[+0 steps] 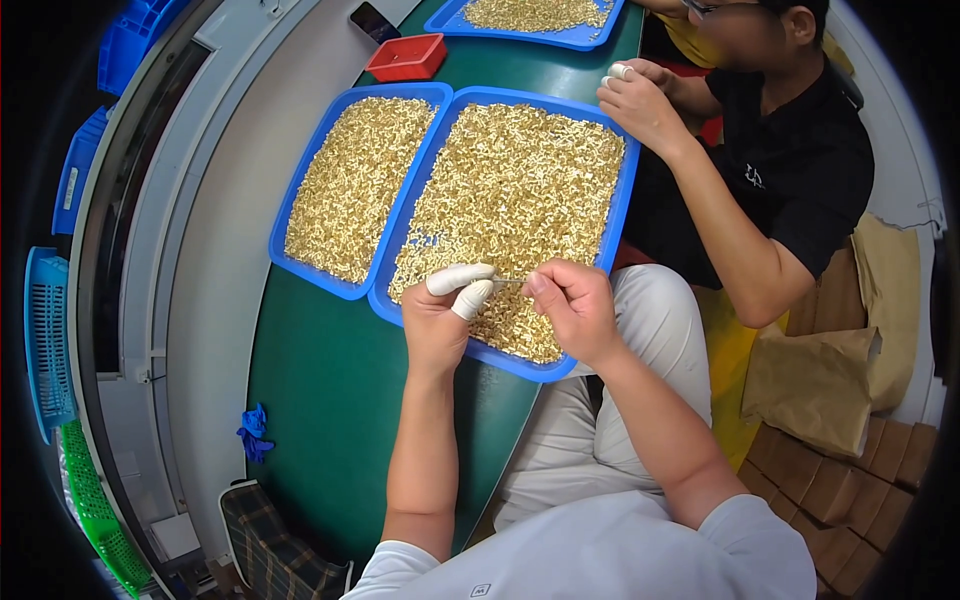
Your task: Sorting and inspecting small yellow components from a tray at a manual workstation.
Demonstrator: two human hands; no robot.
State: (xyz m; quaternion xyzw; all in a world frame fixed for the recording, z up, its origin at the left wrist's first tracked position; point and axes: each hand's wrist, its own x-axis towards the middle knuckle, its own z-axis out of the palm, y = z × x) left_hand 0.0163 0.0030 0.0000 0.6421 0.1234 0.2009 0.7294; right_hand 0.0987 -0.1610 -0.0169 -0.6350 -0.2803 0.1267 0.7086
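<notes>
**Picking through brass parts over the blue tray**

Nearest the camera is the person's pale grey shirt (600, 555), with both bare forearms running up from it to the work. The left hand (440, 315) has 2 white finger covers (462, 280) on thumb and forefinger, and these are pinched together on the end of a thin, pale, pin-like piece (508, 281). The right hand (572, 305) is closed in a loose fist, its thumb and forefinger pinching the other end of that same piece, so the piece spans the small gap between the 2 hands. What exactly the piece is cannot be told; it is too small.

Directly under and beyond both hands lies the blue tray (600, 240), heaped with small brass parts (515, 190). Just left of the left hand's far side sits a second blue tray (300, 190), also full. Well beyond the hands are a small red bin (408, 57) and a third blue tray (560, 38). Across from the right hand, a co-worker's hand (640, 100) rests at the first tray's far corner.

Judged from this, the step in hand is checking or separating 1 piece lifted out of the heap. The next move would call for a steady pinch from both sides and care not to drop so slight a piece back among the parts.
</notes>
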